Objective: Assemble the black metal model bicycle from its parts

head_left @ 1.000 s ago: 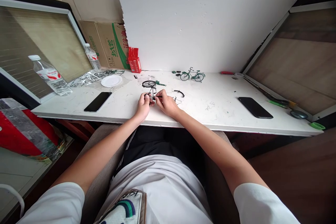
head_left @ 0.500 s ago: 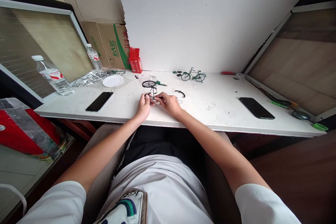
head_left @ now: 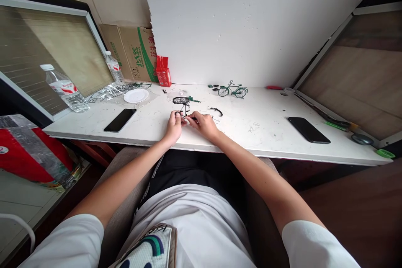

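Observation:
Over the front part of the white table, a dark model bicycle (head_left: 185, 109) is held between my two hands, its wheel (head_left: 181, 100) pointing away from me. My left hand (head_left: 173, 127) is closed around the near end of the frame, which the fingers partly hide. From the other side, my right hand (head_left: 202, 124) pinches at the same end; a small dark piece shows at its fingertips, too small to name. A green part (head_left: 193, 99) lies just beyond the wheel. To the right of my right hand rests a curved black strip (head_left: 216, 111).
A finished-looking green model bicycle (head_left: 233, 90) stands at the back. Phones lie left (head_left: 120, 120) and right (head_left: 309, 130). Parts frames (head_left: 135, 87), a white plate (head_left: 136, 96), water bottles (head_left: 67, 90) and a red box (head_left: 163, 72) are at the back left.
The view has shifted slightly. Both hands stay together at the near end of the model bicycle, with only slight finger movement.

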`<control>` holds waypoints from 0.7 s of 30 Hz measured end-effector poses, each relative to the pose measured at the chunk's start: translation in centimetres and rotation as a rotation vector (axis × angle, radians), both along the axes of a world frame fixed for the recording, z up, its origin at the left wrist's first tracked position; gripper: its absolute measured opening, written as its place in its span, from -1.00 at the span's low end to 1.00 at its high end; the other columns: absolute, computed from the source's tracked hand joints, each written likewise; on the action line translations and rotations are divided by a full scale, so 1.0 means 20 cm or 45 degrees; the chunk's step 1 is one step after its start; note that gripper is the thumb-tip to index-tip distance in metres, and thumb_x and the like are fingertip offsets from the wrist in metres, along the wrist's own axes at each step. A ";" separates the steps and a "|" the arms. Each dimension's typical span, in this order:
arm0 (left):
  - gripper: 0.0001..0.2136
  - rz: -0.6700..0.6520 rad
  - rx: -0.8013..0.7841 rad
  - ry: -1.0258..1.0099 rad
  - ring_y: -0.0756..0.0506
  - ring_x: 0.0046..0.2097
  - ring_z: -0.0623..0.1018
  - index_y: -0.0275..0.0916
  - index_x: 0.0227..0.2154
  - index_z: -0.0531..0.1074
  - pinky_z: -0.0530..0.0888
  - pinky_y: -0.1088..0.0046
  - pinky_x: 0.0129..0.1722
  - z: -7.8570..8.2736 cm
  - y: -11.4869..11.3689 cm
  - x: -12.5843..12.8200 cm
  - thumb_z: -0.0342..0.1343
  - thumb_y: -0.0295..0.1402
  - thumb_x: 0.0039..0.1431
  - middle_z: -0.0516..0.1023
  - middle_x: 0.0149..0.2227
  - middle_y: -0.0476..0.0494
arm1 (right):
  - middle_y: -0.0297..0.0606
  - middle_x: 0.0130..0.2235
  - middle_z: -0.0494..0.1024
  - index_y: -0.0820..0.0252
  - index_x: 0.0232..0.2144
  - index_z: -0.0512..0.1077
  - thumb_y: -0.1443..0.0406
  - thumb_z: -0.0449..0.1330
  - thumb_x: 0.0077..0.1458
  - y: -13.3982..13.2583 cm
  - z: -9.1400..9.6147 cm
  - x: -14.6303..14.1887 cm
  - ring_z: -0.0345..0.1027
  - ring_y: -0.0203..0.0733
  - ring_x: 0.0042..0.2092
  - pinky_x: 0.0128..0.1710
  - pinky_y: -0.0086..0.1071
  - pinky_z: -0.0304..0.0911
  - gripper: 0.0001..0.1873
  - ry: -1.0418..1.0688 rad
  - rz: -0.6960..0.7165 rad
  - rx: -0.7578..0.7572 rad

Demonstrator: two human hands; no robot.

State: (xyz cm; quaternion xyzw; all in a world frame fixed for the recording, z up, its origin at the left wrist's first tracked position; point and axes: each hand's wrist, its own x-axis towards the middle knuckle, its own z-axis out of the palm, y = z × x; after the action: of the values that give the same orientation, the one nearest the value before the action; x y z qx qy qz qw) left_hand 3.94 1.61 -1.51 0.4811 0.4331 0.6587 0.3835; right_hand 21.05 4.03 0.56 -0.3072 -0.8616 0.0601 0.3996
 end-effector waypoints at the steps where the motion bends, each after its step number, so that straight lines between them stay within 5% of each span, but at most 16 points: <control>1: -0.68 -0.001 0.002 0.010 -0.01 -0.29 0.55 -0.18 -0.16 0.35 0.60 0.47 -0.28 0.00 0.00 0.00 0.08 0.01 0.44 0.45 -0.30 -0.05 | -0.20 -0.34 0.70 0.15 -0.14 0.49 -0.04 -0.02 0.51 0.00 0.00 0.00 0.50 -0.19 -0.43 -0.39 -0.39 0.20 -0.53 0.003 -0.007 0.009; 11: -0.71 -0.029 -0.016 0.044 -0.02 -0.26 0.54 -0.18 -0.14 0.35 0.61 0.42 -0.20 -0.01 0.00 0.00 0.02 -0.04 0.48 0.46 -0.27 -0.06 | -0.23 -0.31 0.68 0.13 -0.11 0.41 0.06 -0.01 0.53 -0.01 0.01 -0.02 0.48 -0.18 -0.44 -0.39 -0.39 0.10 -0.68 -0.118 -0.155 0.042; 21: -0.70 -0.007 0.002 0.023 -0.03 -0.23 0.54 -0.18 -0.12 0.35 0.61 0.41 -0.22 -0.02 0.01 -0.01 0.05 -0.02 0.46 0.46 -0.23 -0.10 | -0.17 -0.13 0.67 0.10 0.01 0.28 0.13 0.00 0.49 -0.02 0.02 -0.03 0.53 -0.09 -0.28 -0.36 -0.37 0.13 -0.78 -0.130 -0.065 -0.065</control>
State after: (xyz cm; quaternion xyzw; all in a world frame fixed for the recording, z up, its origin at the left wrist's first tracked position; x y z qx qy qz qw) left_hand 3.75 1.90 -1.94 0.4884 0.4349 0.6536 0.3809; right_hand 20.46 3.65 1.03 -0.3417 -0.8710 0.0561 0.3486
